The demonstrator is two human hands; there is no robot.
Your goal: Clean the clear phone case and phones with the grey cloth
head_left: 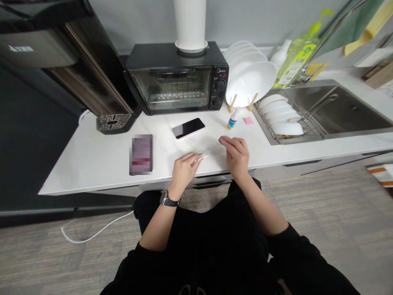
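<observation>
The person sits at a white stone counter (92,172) with a thin clear plastic strip (208,156) held low between both hands, just above the surface. Its long axis runs sideways across the body, roughly along the counter's front edge, rising slightly from the left hand toward the right. The left hand (184,172), with a black-strapped watch (170,200) on its wrist, has its fingers curled and pressed together, pinching the strip's nearer end. The right hand (236,157) is bunched too, its fingers pressed together and angled down toward the strip's other end; whether they actually grip it, I can't tell. Just beyond the hands, a smartphone (188,128) lies face up, angled on the counter. Further past the right hand stand a small spray bottle (233,119) and a pink sticky note (248,120). Left of the left hand lies a pixelated packet (141,155). Behind them all sits a black toaster oven (177,78), with white plates (250,78) propped beside it.
</observation>
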